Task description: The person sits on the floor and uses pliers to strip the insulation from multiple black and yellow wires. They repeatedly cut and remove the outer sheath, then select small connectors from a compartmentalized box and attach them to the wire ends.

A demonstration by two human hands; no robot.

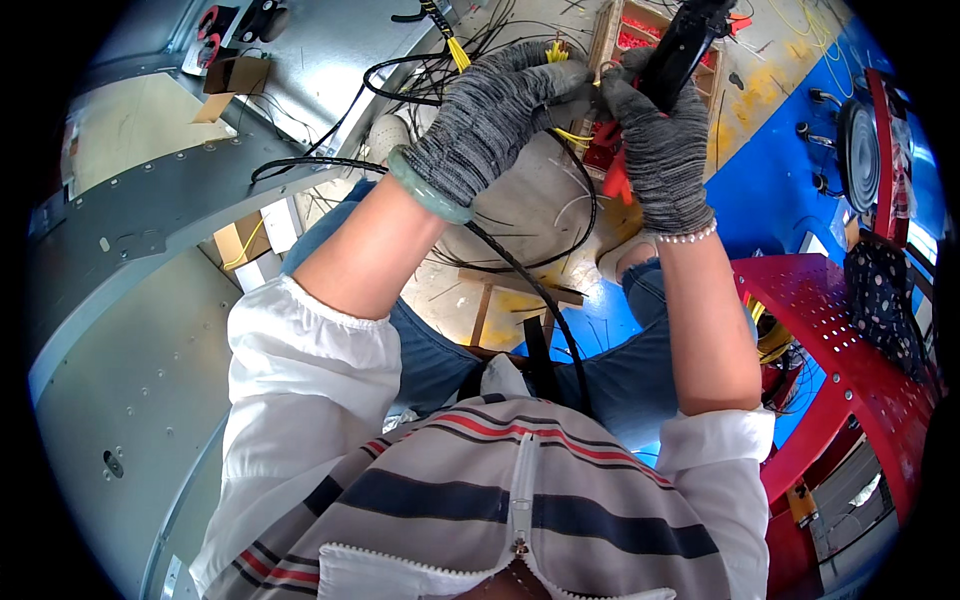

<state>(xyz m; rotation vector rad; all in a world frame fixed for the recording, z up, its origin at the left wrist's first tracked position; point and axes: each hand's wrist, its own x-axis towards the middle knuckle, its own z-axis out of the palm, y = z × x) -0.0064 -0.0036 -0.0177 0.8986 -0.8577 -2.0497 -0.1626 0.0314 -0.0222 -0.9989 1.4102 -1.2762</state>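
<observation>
My left hand [490, 120], in a grey knitted glove, is closed around a bundle of yellow wires [557, 50] whose ends poke out above the fingers. A thin yellow wire [572, 136] also shows below its fingertips. My right hand [665, 150], gloved alike, grips a black hand tool with red parts [688, 48] that looks like crimping pliers. The fingertips of both hands nearly meet, and what lies between them is too small to make out. A black sleeved cable [520, 268] runs from below my left wrist down across my lap.
A wooden box with compartments of small red pieces [640, 22] stands beyond my hands. Loose black cables [400, 75] lie at the upper left, beside a grey metal cabinet [130, 210]. On the right are a red perforated metal frame [830, 320] and a blue mat [765, 180].
</observation>
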